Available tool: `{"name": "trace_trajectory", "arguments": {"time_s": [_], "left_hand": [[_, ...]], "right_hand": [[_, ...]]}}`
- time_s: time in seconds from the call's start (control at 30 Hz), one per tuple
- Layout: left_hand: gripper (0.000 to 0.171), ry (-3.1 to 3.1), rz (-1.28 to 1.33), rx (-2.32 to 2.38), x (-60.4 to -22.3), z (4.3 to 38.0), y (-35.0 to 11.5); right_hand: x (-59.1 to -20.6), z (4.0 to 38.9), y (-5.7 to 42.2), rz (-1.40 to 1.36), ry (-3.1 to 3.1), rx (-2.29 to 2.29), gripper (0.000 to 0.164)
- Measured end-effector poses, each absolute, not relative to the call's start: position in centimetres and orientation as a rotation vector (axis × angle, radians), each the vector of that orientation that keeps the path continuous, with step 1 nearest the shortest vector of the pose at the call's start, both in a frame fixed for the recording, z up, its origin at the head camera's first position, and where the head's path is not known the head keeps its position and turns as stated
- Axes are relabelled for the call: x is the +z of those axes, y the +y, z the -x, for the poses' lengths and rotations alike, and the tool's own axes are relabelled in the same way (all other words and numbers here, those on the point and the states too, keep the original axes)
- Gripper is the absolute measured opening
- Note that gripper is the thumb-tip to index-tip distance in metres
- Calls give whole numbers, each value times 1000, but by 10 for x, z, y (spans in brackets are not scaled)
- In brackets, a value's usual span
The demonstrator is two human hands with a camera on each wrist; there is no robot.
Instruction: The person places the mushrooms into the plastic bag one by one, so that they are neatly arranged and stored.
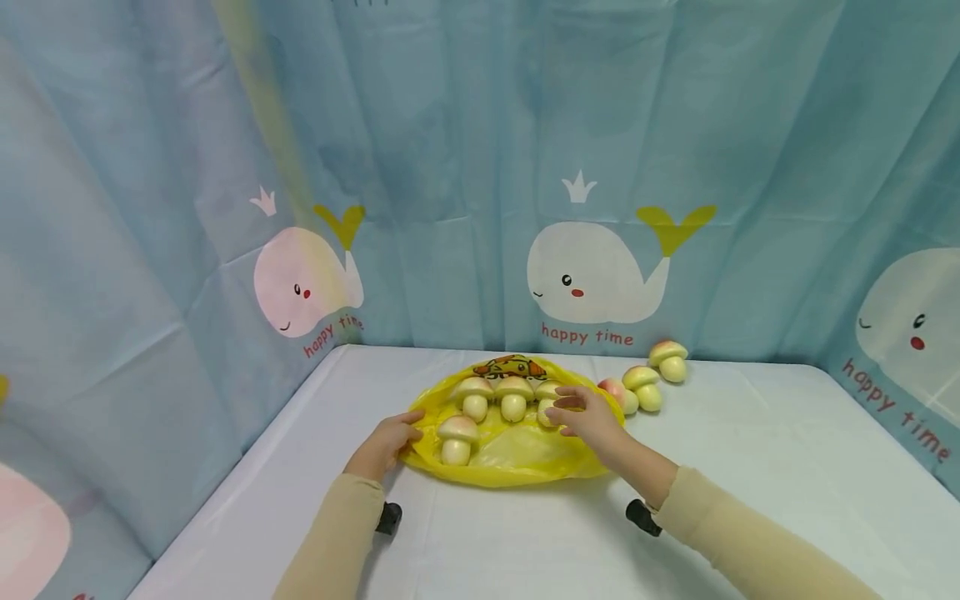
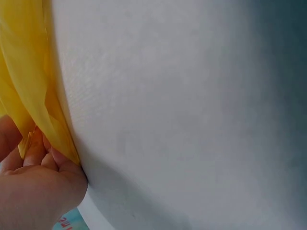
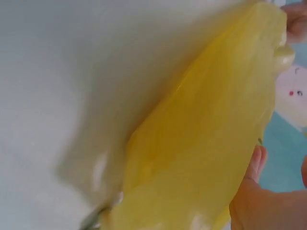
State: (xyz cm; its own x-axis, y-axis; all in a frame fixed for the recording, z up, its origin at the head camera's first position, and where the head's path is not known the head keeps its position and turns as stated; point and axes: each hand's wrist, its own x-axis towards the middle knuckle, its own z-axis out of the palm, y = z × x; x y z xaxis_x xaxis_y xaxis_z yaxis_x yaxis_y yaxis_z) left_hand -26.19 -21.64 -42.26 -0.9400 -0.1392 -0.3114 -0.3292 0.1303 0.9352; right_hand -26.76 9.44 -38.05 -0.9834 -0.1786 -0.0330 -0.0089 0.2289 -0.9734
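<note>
A yellow plastic bag (image 1: pixel 510 477) lies spread open on the table, with a printed cartoon at its far edge. Several toy mushrooms with pale stems and pinkish-yellow caps are inside, among them a near-left mushroom (image 1: pixel 456 442) and a middle one (image 1: pixel 513 400). My left hand (image 1: pixel 386 443) holds the bag's left edge, its fingers curled round the yellow film (image 2: pixel 29 72) in the left wrist view. Over the bag's right side, my right hand (image 1: pixel 592 421) has loosely bent fingers right beside the rightmost mushroom (image 1: pixel 546 406) inside. The bag wall (image 3: pixel 201 143) partly hides this hand in the right wrist view.
Three more mushrooms lie right of the bag: a redder one (image 1: pixel 621 395) partly behind its rim, a second mushroom (image 1: pixel 643 388) beside it, and a third mushroom (image 1: pixel 669 361) at the back edge. White table (image 1: pixel 750 467) surrounds the bag; a whale-print curtain (image 1: pixel 465 275) stands behind.
</note>
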Motion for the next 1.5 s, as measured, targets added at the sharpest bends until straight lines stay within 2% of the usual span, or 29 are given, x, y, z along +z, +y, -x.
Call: {"name": "trace_trajectory", "arguments": {"time_s": [0.4,0.7,0.8,1.03,1.1,1.5], "left_hand": [[53,2244,466,1923,-423,265,-217],[53,2256,468,1915,-423,265,-217],[53,2265,463,1908,-423,265,-217],[53,2270,464,1894,-423,265,-217],[53,2268,467,1896,-423,265,-218],[52,2266,487,1900,-425,264,-218]], "right_hand": [[-361,289,136,59,2443,-1885,51],[-365,310,173,34,2617,-1827,53],[-369,315,184,109,2719,-1731,52],[-386,335,207,679,2961,-1241,56],[-391,340,211,754,2996,-1145,58],[-397,340,219,721,2972,-1000,69]]}}
